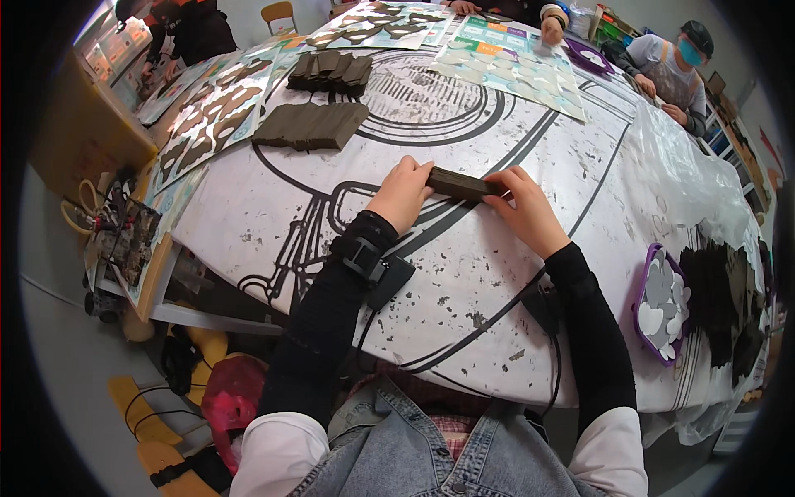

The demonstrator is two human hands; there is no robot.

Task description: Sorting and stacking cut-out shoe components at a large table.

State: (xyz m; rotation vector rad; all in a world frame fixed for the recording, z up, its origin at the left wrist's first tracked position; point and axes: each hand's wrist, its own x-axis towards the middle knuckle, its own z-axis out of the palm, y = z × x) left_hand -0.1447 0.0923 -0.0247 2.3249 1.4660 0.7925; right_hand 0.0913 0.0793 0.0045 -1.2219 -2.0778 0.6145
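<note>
A small stack of dark brown flat pieces (460, 185) stands on edge between my two hands, just above or on the table; I cannot tell which. My left hand (401, 195) grips its left end, fingers pressed to the side. At the right end, my right hand (527, 212) pinches it between thumb and fingers. Beyond my left hand lies a fanned row of similar brown pieces (310, 127), and behind that a second, more jagged pile (330, 73).
The white table (447, 273) has black line drawings and flaked spots. Printed sheets with cut shapes (217, 116) lie left, a pale sheet (517, 62) farther back. At right are a purple basket (639, 306) of grey-white pieces, dark pieces (719, 290) and clear plastic (683, 166). Other people work around the table.
</note>
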